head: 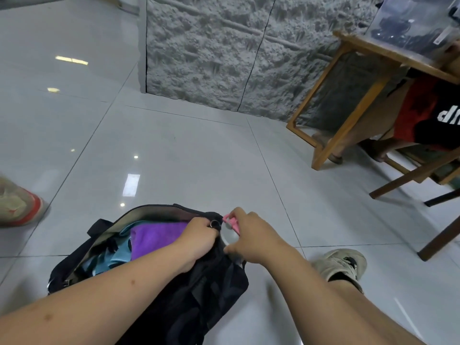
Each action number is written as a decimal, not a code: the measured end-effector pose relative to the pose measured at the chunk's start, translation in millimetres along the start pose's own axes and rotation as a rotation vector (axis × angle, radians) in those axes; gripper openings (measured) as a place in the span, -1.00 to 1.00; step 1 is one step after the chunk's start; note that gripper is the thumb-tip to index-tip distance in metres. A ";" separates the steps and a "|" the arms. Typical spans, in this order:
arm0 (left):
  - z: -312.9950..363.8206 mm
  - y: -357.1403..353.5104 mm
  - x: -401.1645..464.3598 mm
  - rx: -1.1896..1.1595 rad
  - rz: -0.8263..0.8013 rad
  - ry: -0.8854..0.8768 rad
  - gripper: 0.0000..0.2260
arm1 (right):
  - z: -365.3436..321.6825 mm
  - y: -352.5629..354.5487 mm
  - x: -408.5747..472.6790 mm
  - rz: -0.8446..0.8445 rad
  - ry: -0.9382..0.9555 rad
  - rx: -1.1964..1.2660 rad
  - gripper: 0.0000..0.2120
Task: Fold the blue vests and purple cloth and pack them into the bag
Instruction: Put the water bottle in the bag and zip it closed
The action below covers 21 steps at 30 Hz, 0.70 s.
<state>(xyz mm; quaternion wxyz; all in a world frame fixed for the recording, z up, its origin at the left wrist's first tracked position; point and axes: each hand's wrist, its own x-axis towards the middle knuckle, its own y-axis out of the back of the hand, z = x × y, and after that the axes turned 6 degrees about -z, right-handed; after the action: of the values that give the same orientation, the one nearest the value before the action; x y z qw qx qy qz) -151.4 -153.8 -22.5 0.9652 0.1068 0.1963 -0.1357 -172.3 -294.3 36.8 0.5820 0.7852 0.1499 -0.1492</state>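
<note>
Head view, looking down: grey tiled floor (199, 155) fills most of the frame, with a rough grey stone-textured wall panel (224, 53) at twelve o'clock. A wooden table (353, 78) stands at two o'clock, a clear plastic box (413, 23) on its top; a seated person in red-and-black shorts (428, 115) is partly visible beneath it. At nine o'clock, a beige-and-red shoe (17, 202) enters from the frame edge. A beige sneaker (343, 265) sits at four o'clock, on the wearer's own foot.

Black bag (154, 282) lies on the floor at six o'clock, mouth open toward eleven o'clock. Inside it — purple cloth (154, 237) on top, blue vests (112, 257) bunched just beside it toward the left wall of the bag.

Left hand (199, 237) is clenched on the bag's upper edge at its right end, beside a small metal ring (214, 223). Right hand (251, 235) is just beside it, touching the same end of the bag — fingertips pinch a small pink tag (230, 221). Whether the tag is attached to the zip cannot be told.
</note>
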 end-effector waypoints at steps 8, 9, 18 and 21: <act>15.3 5.3 17.1 0.293 -0.206 -0.120 -0.65 | 0.9 2.1 1.2 -0.103 -0.122 -0.096 -0.41; 14.7 4.4 18.3 0.308 -0.223 -0.127 -0.65 | 2.1 2.0 0.1 -0.118 -0.132 -0.099 -0.41; 8.0 -1.7 23.0 0.344 -0.256 -0.157 -0.78 | 14.7 13.4 -4.2 -0.165 -0.151 0.000 -0.31; 8.5 12.8 17.8 0.255 -0.245 -0.150 -0.55 | 7.8 21.4 -1.9 -0.155 -0.140 0.032 -0.52</act>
<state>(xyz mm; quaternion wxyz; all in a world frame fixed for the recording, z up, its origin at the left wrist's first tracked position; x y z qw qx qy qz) -128.7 -147.8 -20.2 0.9321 0.1931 0.1167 -0.2834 -165.7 -307.9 54.0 0.5653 0.7680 0.1665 -0.2507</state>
